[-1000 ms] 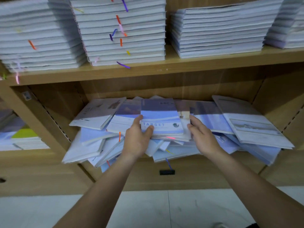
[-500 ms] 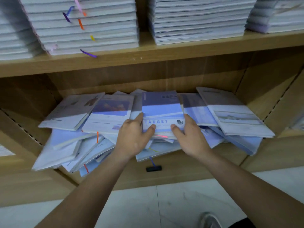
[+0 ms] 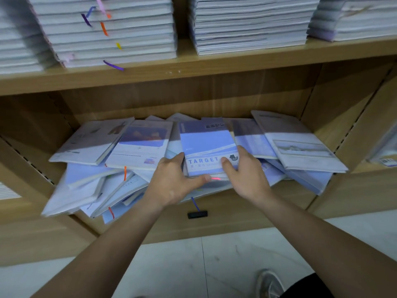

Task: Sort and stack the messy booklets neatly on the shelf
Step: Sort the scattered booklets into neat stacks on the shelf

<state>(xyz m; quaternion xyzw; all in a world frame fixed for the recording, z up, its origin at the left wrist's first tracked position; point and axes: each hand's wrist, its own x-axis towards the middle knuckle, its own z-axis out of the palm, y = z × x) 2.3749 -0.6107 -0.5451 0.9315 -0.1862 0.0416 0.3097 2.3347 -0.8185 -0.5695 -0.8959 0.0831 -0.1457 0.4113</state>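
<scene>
A messy heap of pale blue and white booklets (image 3: pixel 90 183) sprawls across the lower shelf (image 3: pixel 236 203), some hanging over its front edge. On top in the middle lies a blue booklet marked TARGET (image 3: pixel 206 145). My left hand (image 3: pixel 171 181) grips its left edge, thumb along the near edge. My right hand (image 3: pixel 245 171) grips its right side, thumb on the cover. A booklet with an orange picture (image 3: pixel 141 143) lies to the left, and a white one with a landscape strip (image 3: pixel 298 143) to the right.
The upper shelf (image 3: pixel 193 69) carries tall neat stacks of white booklets (image 3: pixel 111 31) with coloured ribbons sticking out. Wooden side panels close the compartment left and right. A small black tab (image 3: pixel 197 214) sits on the shelf front. Pale tiled floor and a shoe (image 3: pixel 268 282) lie below.
My right hand has closed in from the right onto the TARGET booklet, and both hands now hold it. The view has shifted left and closer to the shelf.
</scene>
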